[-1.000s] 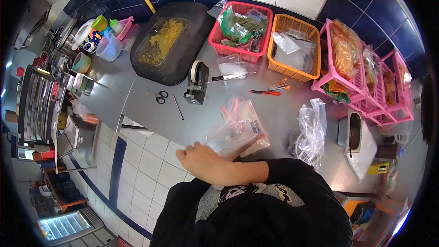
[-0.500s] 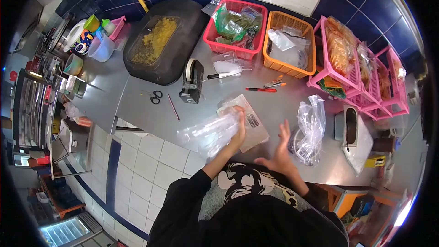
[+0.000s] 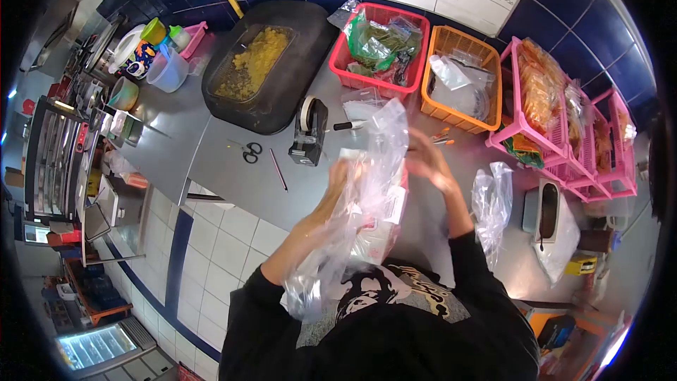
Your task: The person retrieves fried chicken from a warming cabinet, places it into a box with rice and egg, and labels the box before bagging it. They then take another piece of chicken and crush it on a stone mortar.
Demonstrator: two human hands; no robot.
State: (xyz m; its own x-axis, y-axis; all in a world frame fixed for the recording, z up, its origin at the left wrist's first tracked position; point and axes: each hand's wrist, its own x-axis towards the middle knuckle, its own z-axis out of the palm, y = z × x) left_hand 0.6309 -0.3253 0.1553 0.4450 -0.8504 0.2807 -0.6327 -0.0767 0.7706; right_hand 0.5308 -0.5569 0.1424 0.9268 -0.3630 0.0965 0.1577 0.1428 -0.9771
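A long clear plastic bag (image 3: 388,137) hangs across the middle of the view, from near the clear box on the table down to my lap. My left hand (image 3: 340,182) is behind the plastic, its fingers mostly covered by it. To the right, my right hand (image 3: 428,161) is raised beside the bag's upper part, its fingers smeared by motion. Under the plastic lies a flat white and pink packet (image 3: 381,233) at the table's front edge. Another crumpled clear bag (image 3: 491,204) rests on the table to the right.
Behind stand a black-lidded container (image 3: 310,28), a red basket (image 3: 374,86), an orange basket (image 3: 462,118) and a pink rack (image 3: 557,148). Scissors (image 3: 250,153), a pen (image 3: 279,169) and a tape dispenser (image 3: 308,142) lie left of centre. A tissue box (image 3: 549,215) is at right.
The clear bag has moved right and now stretches upward over the packet. My right hand has moved up and left towards it, and the flat packet sits nearer my body.
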